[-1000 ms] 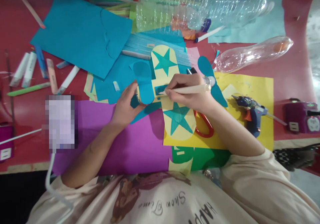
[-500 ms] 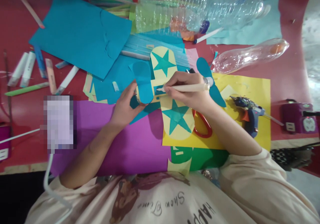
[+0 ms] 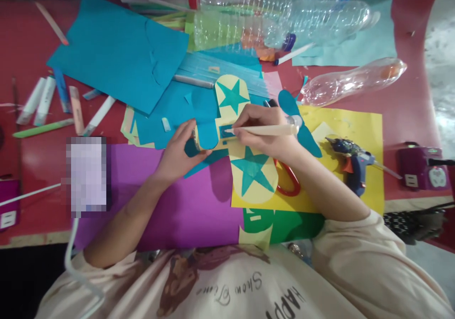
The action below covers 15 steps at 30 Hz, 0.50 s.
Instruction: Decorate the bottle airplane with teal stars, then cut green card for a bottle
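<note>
A paper-covered toy plane (image 3: 223, 120) lies across the middle, with pale yellow wings. One teal star (image 3: 233, 96) is on the far wing and another teal star (image 3: 253, 169) on the near one. At its left end, my left hand (image 3: 177, 153) grips the tail around a blue rounded paper piece (image 3: 207, 134). My right hand (image 3: 265, 120) pinches a cream marker (image 3: 268, 130), its tip on a small blue rectangle (image 3: 226, 131) on the body. A blue paper propeller (image 3: 308, 134) sits at the right end, partly behind my right hand.
Clear plastic bottles (image 3: 245, 25) lie at the back, another bottle (image 3: 351, 82) to the right. A glue gun (image 3: 357, 167) and red-handled scissors (image 3: 289, 186) rest on yellow paper. Several markers (image 3: 44, 101) and blue card (image 3: 121, 49) are left, near a blurred device (image 3: 88, 174) with a cable.
My left hand has tilted the tail, so the upright blue piece that stood up beside the far wing looks much shorter. The marker tip stays on the body, and the blue rectangle looks more filled.
</note>
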{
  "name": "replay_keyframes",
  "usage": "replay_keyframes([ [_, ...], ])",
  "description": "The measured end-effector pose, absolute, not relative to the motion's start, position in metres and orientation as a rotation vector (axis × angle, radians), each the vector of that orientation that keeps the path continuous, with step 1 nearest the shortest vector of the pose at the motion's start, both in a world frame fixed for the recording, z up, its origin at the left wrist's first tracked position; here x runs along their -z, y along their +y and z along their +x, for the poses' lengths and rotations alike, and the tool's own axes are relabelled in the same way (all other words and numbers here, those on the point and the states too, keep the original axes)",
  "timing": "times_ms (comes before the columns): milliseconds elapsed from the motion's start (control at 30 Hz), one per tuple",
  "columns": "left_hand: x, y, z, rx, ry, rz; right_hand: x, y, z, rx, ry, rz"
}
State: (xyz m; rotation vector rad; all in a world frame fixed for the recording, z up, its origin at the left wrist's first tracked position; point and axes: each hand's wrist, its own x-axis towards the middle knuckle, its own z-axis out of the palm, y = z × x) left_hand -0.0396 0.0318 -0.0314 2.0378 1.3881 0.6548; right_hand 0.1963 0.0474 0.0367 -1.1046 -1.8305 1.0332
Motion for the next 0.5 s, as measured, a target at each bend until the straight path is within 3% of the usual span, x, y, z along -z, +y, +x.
replay_keyframes([
  [500,0.0253,0.0310,-0.0380,-0.630,1.396,2.008,-0.0408,0.0495,0.1976,-1.106,-1.904,-1.138],
])
